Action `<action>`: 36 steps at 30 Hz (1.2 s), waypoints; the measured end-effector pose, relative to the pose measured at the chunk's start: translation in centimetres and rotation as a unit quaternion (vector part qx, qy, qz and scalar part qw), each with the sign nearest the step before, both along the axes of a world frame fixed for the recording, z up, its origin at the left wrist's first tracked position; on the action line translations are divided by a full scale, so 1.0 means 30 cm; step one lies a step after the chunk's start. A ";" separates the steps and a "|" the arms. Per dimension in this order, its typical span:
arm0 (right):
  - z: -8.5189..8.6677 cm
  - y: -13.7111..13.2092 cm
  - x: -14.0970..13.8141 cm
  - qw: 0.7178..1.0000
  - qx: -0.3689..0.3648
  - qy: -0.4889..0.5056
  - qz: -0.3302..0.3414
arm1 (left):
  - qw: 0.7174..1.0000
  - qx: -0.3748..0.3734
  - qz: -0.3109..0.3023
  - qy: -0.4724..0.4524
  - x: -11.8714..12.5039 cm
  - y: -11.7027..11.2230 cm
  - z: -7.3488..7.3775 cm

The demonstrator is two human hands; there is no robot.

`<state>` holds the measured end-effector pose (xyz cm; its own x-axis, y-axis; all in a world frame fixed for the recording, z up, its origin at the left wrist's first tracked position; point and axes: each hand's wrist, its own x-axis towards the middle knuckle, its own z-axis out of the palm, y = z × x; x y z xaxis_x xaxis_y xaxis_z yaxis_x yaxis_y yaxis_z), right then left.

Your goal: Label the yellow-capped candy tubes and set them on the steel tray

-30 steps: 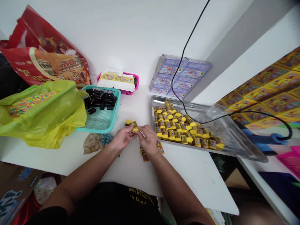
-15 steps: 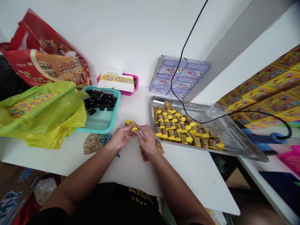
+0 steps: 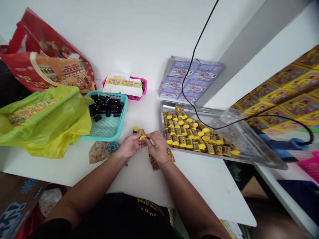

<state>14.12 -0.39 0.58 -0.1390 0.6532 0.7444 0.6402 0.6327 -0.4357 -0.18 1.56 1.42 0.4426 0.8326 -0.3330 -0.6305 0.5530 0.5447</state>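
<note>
Yellow-capped tube (image 3: 142, 134) sits where the two hands meet, over the white table (image 3: 199, 189), closer to its front edge than to the wall behind (its label is too small to read). Its long axis slants from upper left to lower right in the head view, and its yellow cap points down and right, toward the right hand (image 3: 157, 148). The fingers of that hand (image 3: 150, 136) are closed in a pinch on the tube's lower end, putting them nearest the cap. The left hand (image 3: 130, 145) comes in from the other side, its fingers curled and grasping the upper end. A second yellow cap (image 3: 136, 129) shows just beyond the left fingertips on a dark body; whether it belongs to the same piece, I cannot tell. Printed yellow wrappers (image 3: 155, 165) lie on the table just below the right wrist, and crumpled brown paper (image 3: 98, 152) lies near the left wrist. Toward the right edge, a steel tray (image 3: 249, 161) holds packed rows of yellow-capped tubes (image 3: 189, 136). Toward the back, a teal mesh basket (image 3: 122, 121) holds black cylinders (image 3: 106, 107), with a pink basket (image 3: 144, 87) behind it. Farther left, a yellow plastic bag (image 3: 59, 132) holds multicoloured beads (image 3: 32, 111), while purple boxes (image 3: 189, 78) stand stacked at the back.
</note>
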 end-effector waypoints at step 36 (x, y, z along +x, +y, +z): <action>0.015 -0.011 0.010 0.999 -0.017 -0.024 -0.016 | 0.999 0.042 -0.020 -0.016 0.001 -0.017 0.019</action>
